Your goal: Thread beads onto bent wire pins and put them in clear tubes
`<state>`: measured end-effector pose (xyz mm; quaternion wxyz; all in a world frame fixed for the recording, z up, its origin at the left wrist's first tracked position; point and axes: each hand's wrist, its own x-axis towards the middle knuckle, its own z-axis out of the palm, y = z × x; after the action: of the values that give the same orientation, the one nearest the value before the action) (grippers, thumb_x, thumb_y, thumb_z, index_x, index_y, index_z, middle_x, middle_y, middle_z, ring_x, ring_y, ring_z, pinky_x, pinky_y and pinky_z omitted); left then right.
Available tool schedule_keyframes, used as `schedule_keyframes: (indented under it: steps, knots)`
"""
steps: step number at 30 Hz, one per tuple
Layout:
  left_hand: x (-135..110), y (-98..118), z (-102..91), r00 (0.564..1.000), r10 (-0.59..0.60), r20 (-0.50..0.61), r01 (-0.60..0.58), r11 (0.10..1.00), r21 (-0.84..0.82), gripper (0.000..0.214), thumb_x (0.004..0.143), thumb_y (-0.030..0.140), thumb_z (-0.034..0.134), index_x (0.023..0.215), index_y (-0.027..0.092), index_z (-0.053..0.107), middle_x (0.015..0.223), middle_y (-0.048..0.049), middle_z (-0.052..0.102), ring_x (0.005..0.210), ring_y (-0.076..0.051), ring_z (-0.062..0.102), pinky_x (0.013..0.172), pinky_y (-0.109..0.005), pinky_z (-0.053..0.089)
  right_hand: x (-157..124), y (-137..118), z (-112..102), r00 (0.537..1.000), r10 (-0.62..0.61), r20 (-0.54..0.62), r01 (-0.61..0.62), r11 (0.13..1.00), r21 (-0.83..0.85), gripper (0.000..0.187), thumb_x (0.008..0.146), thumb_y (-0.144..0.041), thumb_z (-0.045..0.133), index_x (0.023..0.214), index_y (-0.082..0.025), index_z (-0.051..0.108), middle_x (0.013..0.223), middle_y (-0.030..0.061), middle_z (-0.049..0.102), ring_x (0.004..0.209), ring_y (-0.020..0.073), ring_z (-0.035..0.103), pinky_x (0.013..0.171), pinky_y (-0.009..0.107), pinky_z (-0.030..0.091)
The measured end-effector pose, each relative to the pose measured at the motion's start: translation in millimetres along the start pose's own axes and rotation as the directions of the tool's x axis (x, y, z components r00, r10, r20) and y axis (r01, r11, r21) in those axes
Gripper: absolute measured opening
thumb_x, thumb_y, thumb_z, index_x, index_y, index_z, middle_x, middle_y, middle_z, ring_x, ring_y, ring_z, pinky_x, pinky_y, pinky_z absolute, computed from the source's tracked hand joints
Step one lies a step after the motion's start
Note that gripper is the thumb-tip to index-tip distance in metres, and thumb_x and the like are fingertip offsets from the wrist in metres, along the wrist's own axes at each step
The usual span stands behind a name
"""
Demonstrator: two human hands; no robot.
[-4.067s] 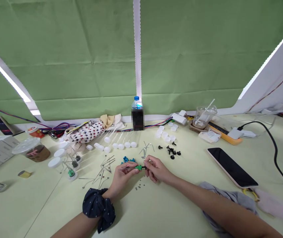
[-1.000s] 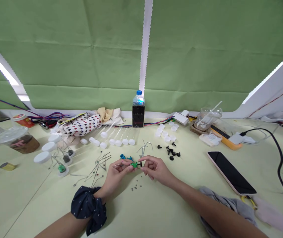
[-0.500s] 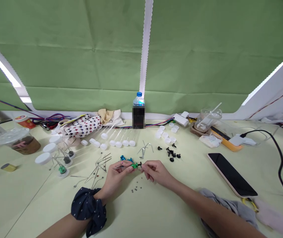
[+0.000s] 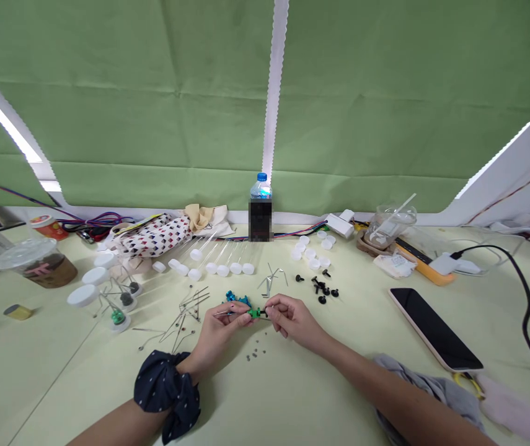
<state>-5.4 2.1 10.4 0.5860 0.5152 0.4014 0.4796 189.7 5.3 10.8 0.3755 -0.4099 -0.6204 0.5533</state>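
My left hand [image 4: 220, 331] pinches a small green part [image 4: 254, 313] with a thin metal pin sticking out to the left. My right hand [image 4: 290, 319] is closed on the black end of the same piece, fingertips meeting the left hand's over the table. A few blue parts [image 4: 237, 298] lie just behind the hands. Tiny grey bits [image 4: 253, 354] sit on the table below them. A dark dotted scrunchie [image 4: 167, 393] is on my left wrist.
Loose metal pins [image 4: 185, 313] lie left of the hands, black screws [image 4: 321, 288] and white caps [image 4: 311, 251] to the right. Capped clear tubes [image 4: 218, 260], a water bottle [image 4: 260, 210], a phone [image 4: 434, 328], a black cable [image 4: 522, 297], cups and a grey cloth [image 4: 427, 378] surround the work area.
Both hands stay on the green part, shifting it slightly right and down since a second ago; the view has drifted a little. Nothing was let go.
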Motion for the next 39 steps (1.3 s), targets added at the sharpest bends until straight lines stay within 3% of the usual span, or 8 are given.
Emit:
schedule_keyframes:
  steps: [7, 12, 23, 31, 39]
  knots:
    - [-0.3, -0.1, -0.5, 1.0, 0.021, 0.0, -0.021, 1.0, 0.007, 0.013, 0.07, 0.025, 0.07, 0.074, 0.013, 0.068, 0.083, -0.0064, 0.063, 0.074, -0.017, 0.06, 0.07, -0.03, 0.051, -1.0, 0.4, 2.1, 0.999, 0.032, 0.014, -0.032, 0.999, -0.012, 0.032, 0.074, -0.047, 0.063, 0.077, -0.016, 0.054, 0.053, -0.0047, 0.046, 0.045, 0.0072, 0.044, 0.042, 0.019, 0.035]
    - [0.8, -2.7, -1.5, 1.0, 0.007, -0.004, -0.007, 1.0, -0.003, 0.012, 0.07, 0.024, 0.07, 0.076, 0.013, 0.068, 0.084, -0.0061, 0.063, 0.075, -0.017, 0.061, 0.072, -0.03, 0.051, -3.5, -3.9, 2.1, 0.999, 0.022, 0.038, -0.02, 0.998, -0.063, 0.035, 0.078, -0.049, 0.057, 0.068, -0.015, 0.056, 0.05, -0.0033, 0.047, 0.043, 0.0067, 0.041, 0.042, 0.019, 0.034]
    - [1.2, -2.6, -1.7, 1.0, -0.003, -0.023, 0.003, 1.0, -0.021, 0.013, 0.069, 0.024, 0.072, 0.077, 0.014, 0.069, 0.085, -0.0048, 0.064, 0.072, -0.015, 0.061, 0.071, -0.03, 0.05, -4.4, -8.6, 0.9, 0.994, -0.106, -0.024, 0.104, 0.993, -0.051, 0.029, 0.079, -0.042, 0.058, 0.09, -0.016, 0.067, 0.057, -0.0019, 0.048, 0.048, 0.0084, 0.044, 0.045, 0.021, 0.035]
    - [0.2, 0.6, -0.6, 1.0, 0.018, 0.011, -0.018, 1.0, 0.025, 0.013, 0.07, 0.026, 0.07, 0.074, 0.013, 0.069, 0.081, -0.0067, 0.065, 0.073, -0.016, 0.06, 0.07, -0.03, 0.049, -0.8, -4.0, -1.6, 0.996, -0.093, 0.002, 0.093, 0.995, -0.045, 0.037, 0.076, -0.041, 0.062, 0.103, -0.015, 0.061, 0.056, -0.0054, 0.042, 0.048, 0.0066, 0.038, 0.047, 0.021, 0.032]
    - [-0.3, 0.9, 0.4, 1.0, 0.013, -0.012, -0.012, 1.0, 0.018, 0.015, 0.068, 0.027, 0.071, 0.07, 0.013, 0.067, 0.081, -0.0062, 0.062, 0.073, -0.017, 0.059, 0.07, -0.031, 0.049, 0.6, 1.5, -1.0, 0.999, -0.045, 0.004, 0.045, 0.996, -0.071, 0.041, 0.073, -0.044, 0.065, 0.1, -0.013, 0.062, 0.058, -0.0048, 0.044, 0.05, 0.0068, 0.039, 0.049, 0.021, 0.034]
